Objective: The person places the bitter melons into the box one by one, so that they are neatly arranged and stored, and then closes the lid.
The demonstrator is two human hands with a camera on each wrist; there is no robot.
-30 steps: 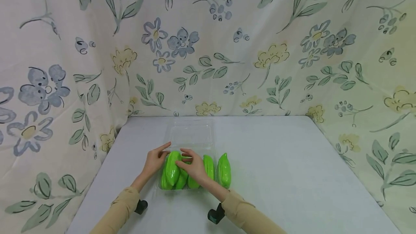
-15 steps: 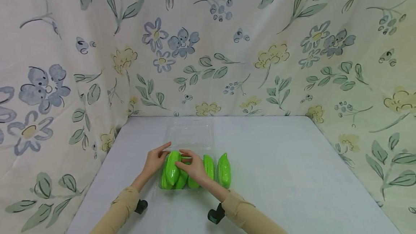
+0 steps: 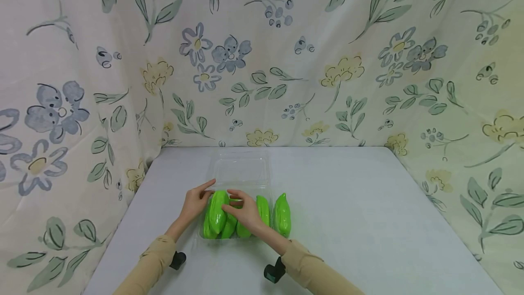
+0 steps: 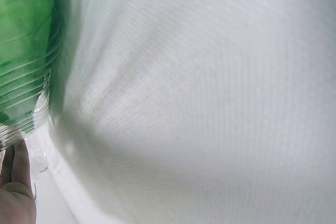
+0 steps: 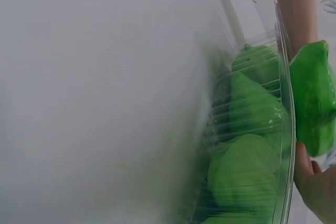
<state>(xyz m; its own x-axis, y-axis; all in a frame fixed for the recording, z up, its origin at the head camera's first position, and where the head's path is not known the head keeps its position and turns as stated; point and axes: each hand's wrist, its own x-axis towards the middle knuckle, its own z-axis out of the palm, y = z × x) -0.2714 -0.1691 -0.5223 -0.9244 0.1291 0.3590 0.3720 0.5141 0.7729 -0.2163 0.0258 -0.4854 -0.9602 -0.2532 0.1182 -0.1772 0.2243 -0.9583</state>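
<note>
In the head view a clear plastic clamshell box [image 3: 241, 185] holds several shiny, bright green, gourd-like vegetables with pointed tips. One green gourd [image 3: 218, 215] lies on top of the others at the left, above the rim in the right wrist view. My left hand [image 3: 196, 201] is at the box's back left side, its fingers against the clear wall and near that gourd's far end. With thumb and fingertips, my right hand [image 3: 245, 211] touches the same gourd's right side. Straight fingers [image 5: 301, 158] show near its lower end.
Another green gourd [image 3: 283, 215] lies on the white table [image 3: 348, 213], just right of the box. The clear lid [image 3: 240, 167] is folded back behind it. A floral curtain [image 3: 262, 58] hangs behind the table. Dark wrist devices [image 3: 274, 271] sit under both forearms.
My right hand and forearm have shifted very slightly to the right. The left hand, the box and the gourds look unmoved.
</note>
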